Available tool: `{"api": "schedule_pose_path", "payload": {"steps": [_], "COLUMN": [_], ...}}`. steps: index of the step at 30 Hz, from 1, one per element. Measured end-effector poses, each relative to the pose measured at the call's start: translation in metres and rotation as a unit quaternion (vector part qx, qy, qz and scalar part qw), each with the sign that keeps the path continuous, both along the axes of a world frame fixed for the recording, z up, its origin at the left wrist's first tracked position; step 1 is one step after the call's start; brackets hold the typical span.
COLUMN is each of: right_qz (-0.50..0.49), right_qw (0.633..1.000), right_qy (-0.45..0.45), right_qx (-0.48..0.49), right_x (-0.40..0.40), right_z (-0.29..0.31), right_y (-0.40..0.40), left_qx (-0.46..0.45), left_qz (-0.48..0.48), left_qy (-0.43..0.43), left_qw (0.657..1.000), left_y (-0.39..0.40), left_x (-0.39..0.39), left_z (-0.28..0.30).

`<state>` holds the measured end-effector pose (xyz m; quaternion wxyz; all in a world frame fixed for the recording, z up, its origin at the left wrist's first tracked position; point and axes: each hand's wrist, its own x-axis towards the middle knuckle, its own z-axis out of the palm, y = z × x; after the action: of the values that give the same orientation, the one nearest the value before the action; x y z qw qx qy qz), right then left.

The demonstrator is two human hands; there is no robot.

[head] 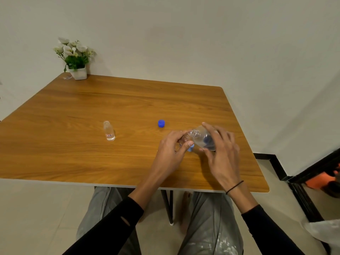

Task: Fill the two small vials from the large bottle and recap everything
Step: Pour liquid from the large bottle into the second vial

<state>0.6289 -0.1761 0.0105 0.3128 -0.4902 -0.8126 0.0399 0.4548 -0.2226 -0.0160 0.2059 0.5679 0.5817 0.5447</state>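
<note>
My right hand (pixel 221 150) grips the large clear bottle (pixel 201 138), tilted with its open mouth pointing left. That mouth meets the open neck of a small clear vial (pixel 186 138) held in my left hand (pixel 172 151). Under my left thumb sits a pale blue cap (pixel 190 148). A second small vial (pixel 109 130) stands upright and uncapped on the wooden table (pixel 92 153) to the left, with a little clear liquid at its bottom. A blue cap (pixel 161 123) lies on the table behind my hands.
A white pot of white flowers (pixel 75 59) stands at the table's far left corner. The table's near edge runs just above my knees. A black and orange object (pixel 329 179) sits on the floor at the right.
</note>
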Motion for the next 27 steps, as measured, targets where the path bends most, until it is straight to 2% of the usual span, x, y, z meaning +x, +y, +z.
{"api": "schedule_pose_path", "payload": {"steps": [5, 14, 27], "right_qz": [-0.005, -0.017, -0.026], "right_qw": [1.0, 0.994, 0.989], "right_qy": [-0.026, -0.089, -0.123], "right_qx": [0.015, 0.063, 0.084], "right_x": [0.0, 0.002, -0.004], "right_z": [0.006, 0.018, 0.029], "right_y": [-0.002, -0.004, -0.006], "left_qx": [0.012, 0.011, 0.003], "left_qz": [0.009, 0.011, 0.021], "left_qy": [0.03, 0.026, 0.012], "left_qw": [0.999, 1.0, 1.0], "left_y": [-0.002, -0.004, -0.005], "left_x": [-0.002, -0.002, -0.003], "left_z": [0.001, 0.005, 0.005]}}
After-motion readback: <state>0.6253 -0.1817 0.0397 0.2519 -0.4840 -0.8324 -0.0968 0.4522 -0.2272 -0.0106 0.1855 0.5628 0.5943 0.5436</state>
